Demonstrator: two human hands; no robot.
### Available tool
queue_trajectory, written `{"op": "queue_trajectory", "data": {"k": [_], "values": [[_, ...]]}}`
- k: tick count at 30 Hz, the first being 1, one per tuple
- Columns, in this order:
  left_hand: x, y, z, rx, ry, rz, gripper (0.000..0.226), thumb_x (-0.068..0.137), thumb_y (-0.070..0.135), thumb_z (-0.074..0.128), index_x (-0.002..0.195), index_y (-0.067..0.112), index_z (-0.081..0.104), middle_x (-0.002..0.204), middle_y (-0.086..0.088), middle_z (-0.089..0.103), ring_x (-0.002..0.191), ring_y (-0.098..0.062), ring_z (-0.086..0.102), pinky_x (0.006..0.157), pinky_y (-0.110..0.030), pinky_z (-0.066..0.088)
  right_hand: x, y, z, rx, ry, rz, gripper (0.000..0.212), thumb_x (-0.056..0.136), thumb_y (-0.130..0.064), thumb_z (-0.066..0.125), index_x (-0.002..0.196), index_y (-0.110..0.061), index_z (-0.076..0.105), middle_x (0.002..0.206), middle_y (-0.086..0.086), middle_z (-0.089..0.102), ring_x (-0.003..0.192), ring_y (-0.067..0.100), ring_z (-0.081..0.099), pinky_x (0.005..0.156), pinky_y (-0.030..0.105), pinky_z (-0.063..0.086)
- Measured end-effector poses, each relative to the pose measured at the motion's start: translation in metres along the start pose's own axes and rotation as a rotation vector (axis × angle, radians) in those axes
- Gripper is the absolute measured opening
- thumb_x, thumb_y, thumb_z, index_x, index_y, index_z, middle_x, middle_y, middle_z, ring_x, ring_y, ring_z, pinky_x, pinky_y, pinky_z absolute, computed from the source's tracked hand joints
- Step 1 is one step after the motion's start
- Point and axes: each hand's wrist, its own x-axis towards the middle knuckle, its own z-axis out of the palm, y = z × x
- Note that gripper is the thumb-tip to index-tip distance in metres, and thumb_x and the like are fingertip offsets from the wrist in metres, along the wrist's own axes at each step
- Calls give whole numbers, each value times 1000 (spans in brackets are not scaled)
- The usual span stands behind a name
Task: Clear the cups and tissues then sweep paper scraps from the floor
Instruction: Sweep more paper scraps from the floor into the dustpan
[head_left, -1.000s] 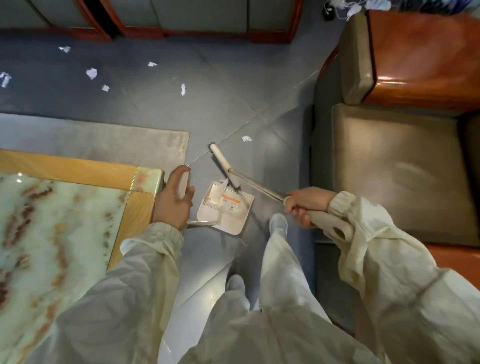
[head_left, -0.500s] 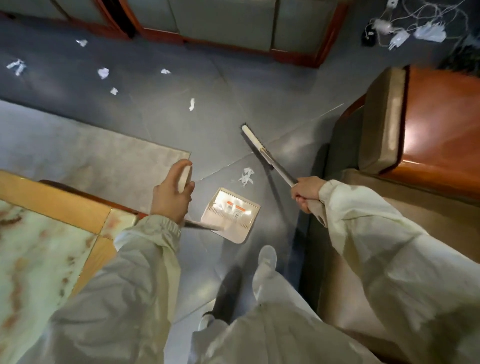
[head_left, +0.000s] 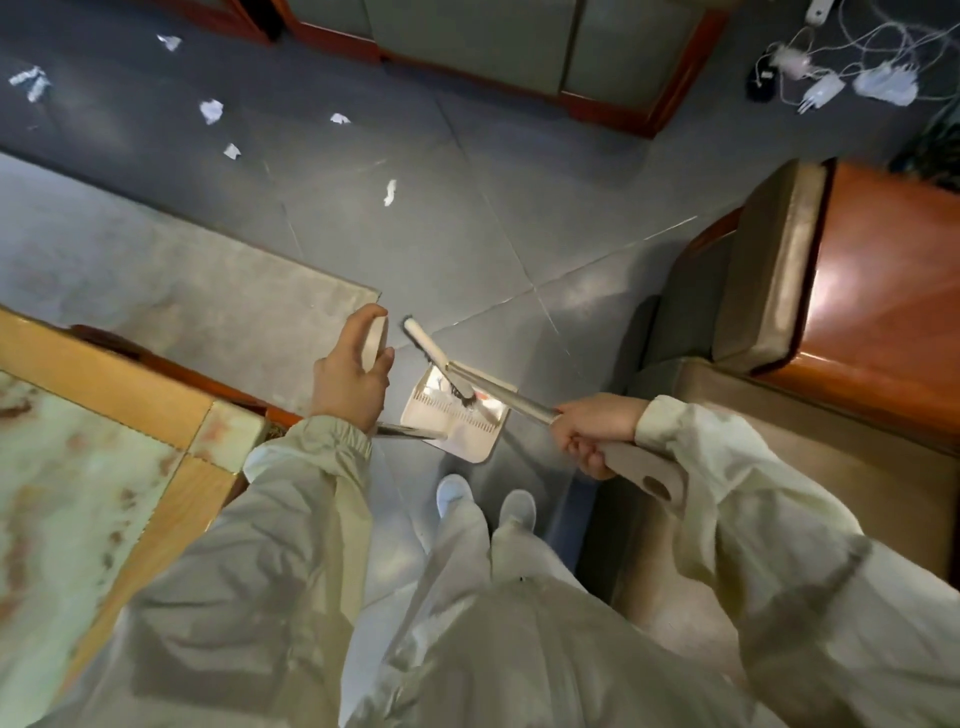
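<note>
While the fingers (head_left: 366, 318) of the left hand (head_left: 349, 382) are curled tight round the upright handle grip (head_left: 375, 339) of the cream plastic dustpan (head_left: 457, 423), those of the right hand (head_left: 589, 428) are clamped on the silver metal shaft of the long broom (head_left: 511, 402), just above its beige end grip. Its white brush head (head_left: 434, 353) lies over the pan's mouth. The pan sits on the grey tiled floor (head_left: 467, 234), just ahead of the person's shoes and beside the corner of the grey rug (head_left: 156, 280).

Progress, as judged: sweeping is at an early stage. At least six white paper scraps (head_left: 389, 192) lie on the tiles, well apart from the pan, towards the far cabinets (head_left: 467, 41). Whether any paper is in the pan cannot be told. No cups or tissues show on the visible corner of the green marble table with wooden border (head_left: 104, 374). That step appears done, though most of the top is out of view.

Markings: one orange label patch (head_left: 482, 398) on the pan floor, largely covered by the brush. Nothing legible.
</note>
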Motion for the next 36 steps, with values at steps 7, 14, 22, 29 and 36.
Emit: {"op": "queue_trajectory", "data": {"k": [7,14,22,29,36], "values": [[31,11,-16,-131,71,14,42,85,18,54,110,51,47,90,23,59,75,-28,61,77,-47,54,-34,-51,-8,184,-44,-46,17,92,-3,44,82,-12,54,39,0,45,27,7,42,28,15,36],[93,39,-24,-179,159,-44,42,78,33,47,106,64,44,95,10,60,84,-36,62,79,-53,53,-35,-132,-47,220,-19,-82,35,89,-3,43,56,-14,43,41,-2,42,28,6,38,29,13,34],[212,83,-9,-208,281,-141,46,82,23,48,107,61,44,99,-12,64,90,-47,57,82,-61,49,1,-291,-106,74,17,-203,25,87,0,39,85,-21,53,38,-3,37,26,5,34,27,12,29],[328,132,3,-231,423,-326,49,90,13,52,107,58,42,110,-6,63,94,-39,58,89,-59,46,35,-455,-156,-133,19,-252,56,89,5,35,145,-5,31,46,2,36,27,5,32,30,11,28],[401,160,7,-256,509,-446,50,90,14,50,108,60,43,101,-5,63,93,-43,58,82,-57,51,81,-568,-191,-577,118,-319,64,81,2,44,143,-8,34,45,3,43,34,12,38,34,18,34]]}}
